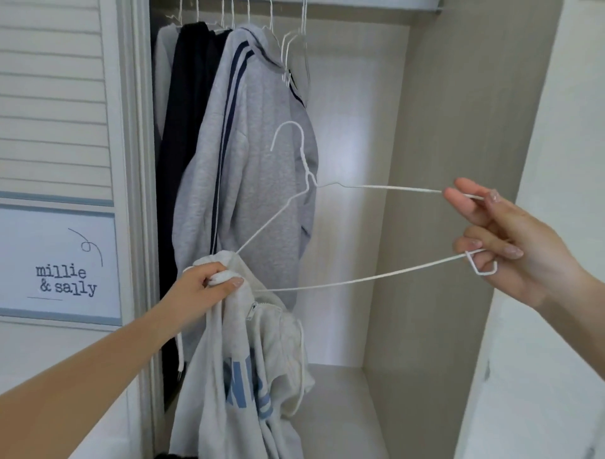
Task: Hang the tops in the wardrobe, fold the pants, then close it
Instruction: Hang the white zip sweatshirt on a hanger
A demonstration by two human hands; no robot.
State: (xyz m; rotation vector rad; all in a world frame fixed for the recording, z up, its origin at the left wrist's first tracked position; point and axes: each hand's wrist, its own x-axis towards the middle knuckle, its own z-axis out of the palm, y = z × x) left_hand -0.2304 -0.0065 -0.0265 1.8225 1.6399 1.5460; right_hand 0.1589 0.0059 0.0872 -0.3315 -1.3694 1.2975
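- Left hand (pixel 209 278): fingers bunched tight on white hoodie (pixel 242 370), one hanger end tucked inside.
- Right hand (pixel 504 236): fingers pinched on wire hanger's (pixel 304 170) far end.
- Risked: collar slipping off thin wire before reaching the rail (pixel 294 2).

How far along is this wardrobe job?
Done: a striped grey top and a dark one hang on the rail. In hand: the left hand grips a white hoodie; the right hand holds its wire hanger. Left: hooking it up, folding pants, closing the wardrobe door.
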